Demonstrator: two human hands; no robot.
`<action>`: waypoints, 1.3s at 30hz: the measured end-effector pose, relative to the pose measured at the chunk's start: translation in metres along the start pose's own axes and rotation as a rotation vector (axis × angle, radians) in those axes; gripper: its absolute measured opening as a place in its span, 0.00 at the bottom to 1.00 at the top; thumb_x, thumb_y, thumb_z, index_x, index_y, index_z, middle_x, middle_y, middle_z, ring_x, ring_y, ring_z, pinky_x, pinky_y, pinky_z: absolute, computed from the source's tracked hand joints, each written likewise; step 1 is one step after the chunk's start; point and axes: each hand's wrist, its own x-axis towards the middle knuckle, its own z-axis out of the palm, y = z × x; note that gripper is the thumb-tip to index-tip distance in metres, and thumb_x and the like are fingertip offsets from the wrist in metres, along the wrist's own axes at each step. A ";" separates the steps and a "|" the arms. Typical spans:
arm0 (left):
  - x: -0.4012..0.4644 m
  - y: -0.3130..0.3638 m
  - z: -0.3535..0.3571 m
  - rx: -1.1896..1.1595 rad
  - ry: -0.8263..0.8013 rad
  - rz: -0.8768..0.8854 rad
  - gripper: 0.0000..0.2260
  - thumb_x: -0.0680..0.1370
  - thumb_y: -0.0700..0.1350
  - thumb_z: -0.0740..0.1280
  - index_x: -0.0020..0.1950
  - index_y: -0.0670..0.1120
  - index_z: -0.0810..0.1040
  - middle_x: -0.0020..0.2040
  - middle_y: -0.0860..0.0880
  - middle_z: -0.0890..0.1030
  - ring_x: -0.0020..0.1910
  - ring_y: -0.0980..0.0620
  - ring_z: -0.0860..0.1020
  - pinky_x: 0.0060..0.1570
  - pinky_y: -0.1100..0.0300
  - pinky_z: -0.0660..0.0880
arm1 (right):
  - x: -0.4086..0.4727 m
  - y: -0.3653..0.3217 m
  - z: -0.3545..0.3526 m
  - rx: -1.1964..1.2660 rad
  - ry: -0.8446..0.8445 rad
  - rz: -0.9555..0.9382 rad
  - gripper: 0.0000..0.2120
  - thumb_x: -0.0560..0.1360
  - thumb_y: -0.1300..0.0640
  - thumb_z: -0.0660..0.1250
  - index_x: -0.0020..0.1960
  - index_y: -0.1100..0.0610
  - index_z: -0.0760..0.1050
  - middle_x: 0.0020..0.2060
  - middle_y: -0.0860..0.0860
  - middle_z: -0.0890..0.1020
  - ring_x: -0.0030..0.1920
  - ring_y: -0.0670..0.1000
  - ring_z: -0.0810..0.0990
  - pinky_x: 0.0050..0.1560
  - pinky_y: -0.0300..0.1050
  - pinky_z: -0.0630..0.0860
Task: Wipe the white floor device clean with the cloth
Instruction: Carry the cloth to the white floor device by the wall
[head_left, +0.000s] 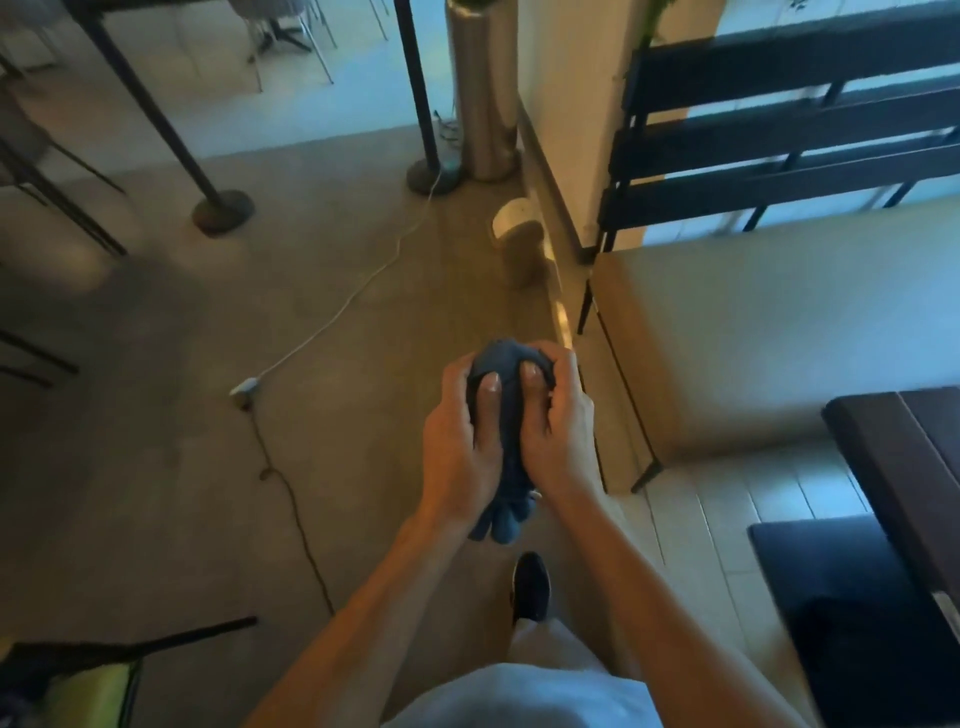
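A bunched dark blue cloth (508, 415) sits between both my hands in the middle of the view, held well above the floor. My left hand (457, 441) grips its left side with the thumb pressed on top. My right hand (558, 431) grips the right side, thumb likewise on the cloth. The cloth's loose end hangs below my wrists. The white floor device (514, 215), a small round-topped unit, stands on the floor ahead against the base of a white pillar. Its lower part is blurred.
A white cable (363, 286) runs across the floor to a plug block (244, 387). Black pole bases (223, 210) and a metal cylinder (483, 93) stand ahead. A slatted black bench (779, 130) and a dark table (904, 467) are at the right. My shoe (530, 584) is below.
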 end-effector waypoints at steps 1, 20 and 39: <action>0.016 -0.003 0.002 0.009 0.014 -0.018 0.10 0.85 0.46 0.57 0.64 0.47 0.73 0.45 0.58 0.80 0.43 0.63 0.81 0.38 0.71 0.74 | 0.018 0.002 0.004 -0.007 -0.013 -0.009 0.06 0.84 0.59 0.57 0.59 0.57 0.69 0.43 0.45 0.80 0.39 0.44 0.82 0.36 0.37 0.78; 0.290 -0.100 0.001 -0.051 0.083 -0.052 0.11 0.85 0.45 0.57 0.64 0.43 0.73 0.47 0.57 0.80 0.44 0.60 0.81 0.40 0.70 0.74 | 0.278 0.082 0.127 -0.066 -0.074 -0.079 0.08 0.84 0.63 0.56 0.62 0.62 0.69 0.44 0.45 0.78 0.38 0.43 0.80 0.36 0.33 0.75; 0.595 -0.196 -0.060 -0.057 -0.025 -0.022 0.11 0.85 0.49 0.57 0.63 0.47 0.72 0.46 0.56 0.81 0.40 0.55 0.82 0.35 0.66 0.76 | 0.537 0.115 0.294 -0.066 0.025 -0.035 0.06 0.84 0.59 0.56 0.60 0.54 0.67 0.44 0.46 0.79 0.40 0.46 0.82 0.38 0.43 0.80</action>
